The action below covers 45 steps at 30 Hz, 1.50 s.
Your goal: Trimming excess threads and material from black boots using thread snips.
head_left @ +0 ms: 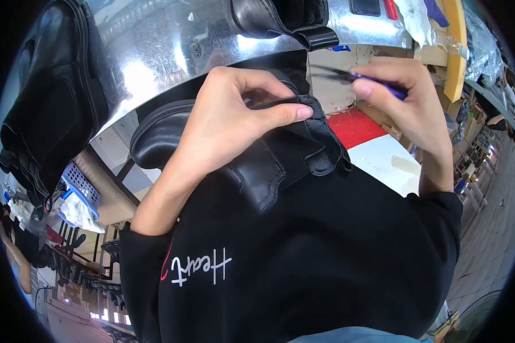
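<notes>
A black leather ankle boot (257, 168) lies on its side across my lap, toe to the left and opening to the right. My left hand (223, 123) is closed on the boot's upper edge, thumb and fingers pinching the trim near the opening. Right of the opening, my right hand (403, 108) grips a purple-handled tool (353, 75). Its thin dark tips are smeared by motion, point left toward the boot and appear apart from it. Whether it is a pair of snips or tweezers cannot be made out.
A shiny metal table (154, 63) stands in front of me. Another black boot (254, 20) rests on it, with more black boots (46, 103) at the left. A blue plastic basket (81, 186) is below these. A yellow edge (455, 57) and clear plastic bags (480, 37) are at right.
</notes>
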### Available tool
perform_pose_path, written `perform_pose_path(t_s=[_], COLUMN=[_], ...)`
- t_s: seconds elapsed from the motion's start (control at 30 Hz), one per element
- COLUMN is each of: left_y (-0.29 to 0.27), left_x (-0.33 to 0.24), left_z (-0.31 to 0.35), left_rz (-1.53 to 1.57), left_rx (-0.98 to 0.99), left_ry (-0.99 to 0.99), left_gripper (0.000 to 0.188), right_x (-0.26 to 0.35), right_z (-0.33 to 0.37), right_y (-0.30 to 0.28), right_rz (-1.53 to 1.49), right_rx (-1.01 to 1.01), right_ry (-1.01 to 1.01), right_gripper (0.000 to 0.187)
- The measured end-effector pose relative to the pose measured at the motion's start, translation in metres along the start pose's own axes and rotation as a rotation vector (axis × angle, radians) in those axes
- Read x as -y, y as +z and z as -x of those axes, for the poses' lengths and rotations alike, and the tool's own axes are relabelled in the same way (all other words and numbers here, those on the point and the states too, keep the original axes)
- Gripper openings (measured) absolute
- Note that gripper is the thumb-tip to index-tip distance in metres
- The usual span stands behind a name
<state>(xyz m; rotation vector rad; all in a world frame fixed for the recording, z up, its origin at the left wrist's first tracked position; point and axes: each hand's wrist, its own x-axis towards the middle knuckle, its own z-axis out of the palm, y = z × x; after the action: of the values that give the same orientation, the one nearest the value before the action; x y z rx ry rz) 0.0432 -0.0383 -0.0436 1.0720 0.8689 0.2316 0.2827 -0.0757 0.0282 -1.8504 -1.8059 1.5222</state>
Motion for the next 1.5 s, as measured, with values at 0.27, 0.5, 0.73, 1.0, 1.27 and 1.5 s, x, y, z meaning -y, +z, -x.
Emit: perform_pose_path(t_s=[0.27,0.5,0.73,1.0,1.27,1.5], left_y=[-0.005,-0.004,-0.008,-0.006,-0.009,-0.005], left_x=[0.002,0.01,-0.003,0.007,0.012,0.006], left_z=[-0.003,-0.005,-0.004,-0.004,-0.008,-0.005], left_rz=[0.016,0.051,-0.033,0.077,0.202,-0.01], left_rx=[0.021,-0.074,0.113,0.015,-0.162,-0.049], left_ry=[0.02,0.109,0.109,0.146,0.072,0.1], left_gripper=[0.014,0.021,0.016,0.012,0.021,0.028], right_x=[-0.005,-0.005,-0.01,-0.024,-0.02,-0.027], right_z=[0.0,-0.005,-0.005,-0.003,-0.005,-0.004], right_y=[0.014,0.046,0.062,0.079,0.079,0.076], right_rz=[-0.219,-0.524,-0.703,-0.874,-1.001,-1.049], right_rx=[-0.026,0.01,-0.061,-0.133,-0.119,-0.113], right_ry=[0.076,0.163,0.175,0.183,0.269,0.254], right_gripper=[0.025,0.023,0.024,0.021,0.017,0.018])
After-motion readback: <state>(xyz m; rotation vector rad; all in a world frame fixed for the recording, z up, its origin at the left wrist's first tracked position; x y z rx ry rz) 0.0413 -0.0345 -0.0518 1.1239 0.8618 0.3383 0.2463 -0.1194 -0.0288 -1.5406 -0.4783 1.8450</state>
